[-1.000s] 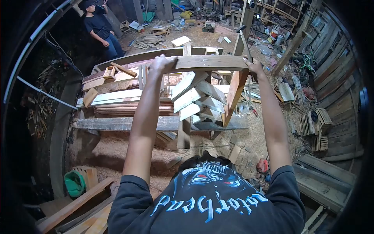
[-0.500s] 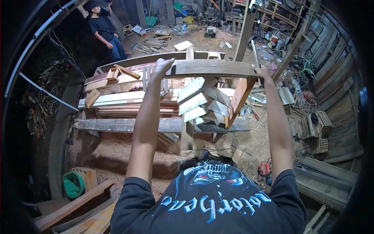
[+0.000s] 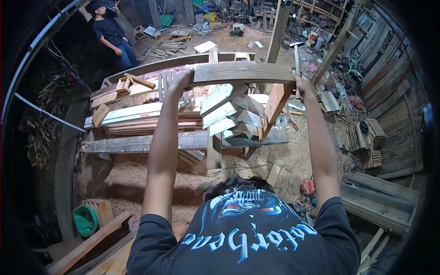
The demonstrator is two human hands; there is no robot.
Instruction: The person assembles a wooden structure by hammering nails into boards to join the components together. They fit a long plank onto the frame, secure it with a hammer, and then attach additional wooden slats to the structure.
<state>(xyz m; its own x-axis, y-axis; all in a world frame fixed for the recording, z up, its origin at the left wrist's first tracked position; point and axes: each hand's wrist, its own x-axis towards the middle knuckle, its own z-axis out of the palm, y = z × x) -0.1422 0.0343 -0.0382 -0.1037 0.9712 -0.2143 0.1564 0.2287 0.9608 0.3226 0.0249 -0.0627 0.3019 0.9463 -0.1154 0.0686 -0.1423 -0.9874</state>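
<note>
A thick wooden board is held up crosswise at arm's length over the workbench. My left hand is closed around its left end. At the other end, my right hand grips the board, and a thin pale stick with a short crosspiece on top rises beside the fingers. A reddish-brown plank slants down from below that right end. Under the board, several white-faced wood pieces with angled ends are stacked across one another.
Long planks lie along the bench, with a small wooden box at its far left. A person stands at the back left. Wooden posts rise behind. A green container and a red tool sit lower down.
The view has shifted a little, so the board, both hands and the bench appear slightly further left and higher. Both hands keep their hold on the board.
</note>
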